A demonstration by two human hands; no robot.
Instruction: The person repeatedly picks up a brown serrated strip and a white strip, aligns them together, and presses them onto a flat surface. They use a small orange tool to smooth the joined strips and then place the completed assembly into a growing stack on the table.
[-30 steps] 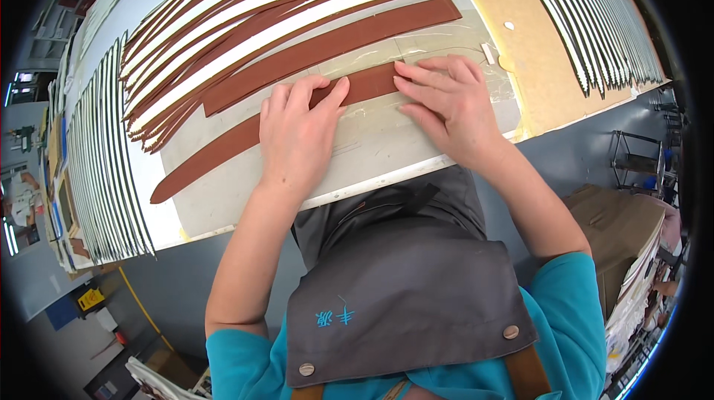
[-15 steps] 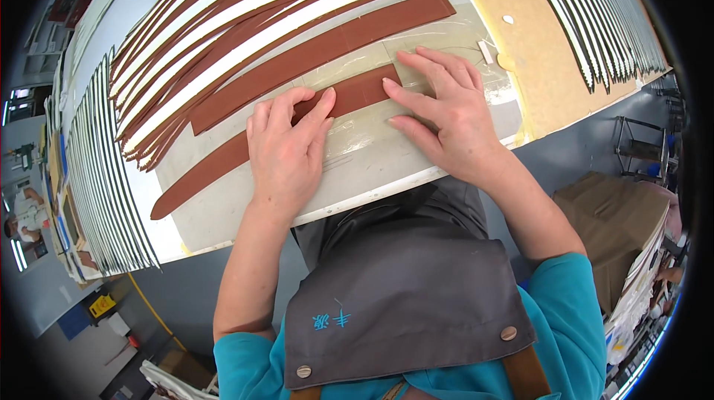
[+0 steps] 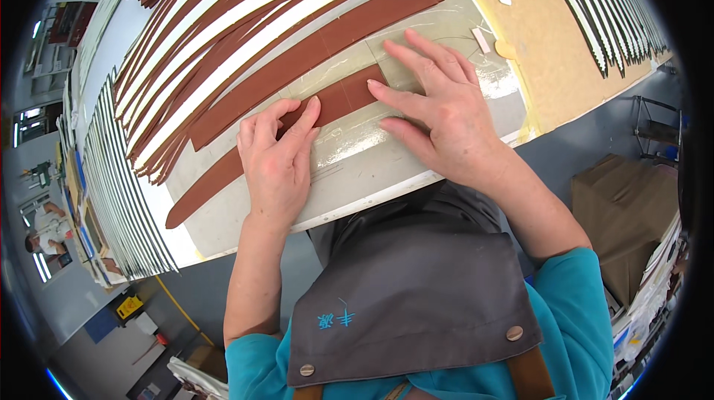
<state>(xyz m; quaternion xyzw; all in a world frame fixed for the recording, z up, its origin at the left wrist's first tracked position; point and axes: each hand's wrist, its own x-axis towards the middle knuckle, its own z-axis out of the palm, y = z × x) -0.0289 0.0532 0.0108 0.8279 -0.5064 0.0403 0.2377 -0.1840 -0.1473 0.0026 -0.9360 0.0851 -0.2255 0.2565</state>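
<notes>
A narrow reddish-brown strip (image 3: 349, 98) with a rounded left tip lies on the clear-covered board (image 3: 357, 154) in front of me. My left hand (image 3: 275, 158) is closed over its middle, with thumb and curled fingers pressed on it and hiding that part. At the strip's square right end is my right hand (image 3: 446, 110), its fingers spread. Its thumb hovers below that end, and one fingertip is at or just beside the edge; I cannot tell whether they touch. A longer brown strip (image 3: 320, 54) lies parallel, just beyond.
Many brown and white strips (image 3: 223, 50) are fanned out at the far left. Dark-edged white strips (image 3: 123, 184) stand in rows at the left, with more strips (image 3: 595, 5) at the far right. A small pale block (image 3: 481, 40) lies near the board's yellow-taped edge (image 3: 520, 87).
The whole view has shifted and turned slightly. My right hand's fingers have spread a little wider at the strip's end. My left hand stays on the strip.
</notes>
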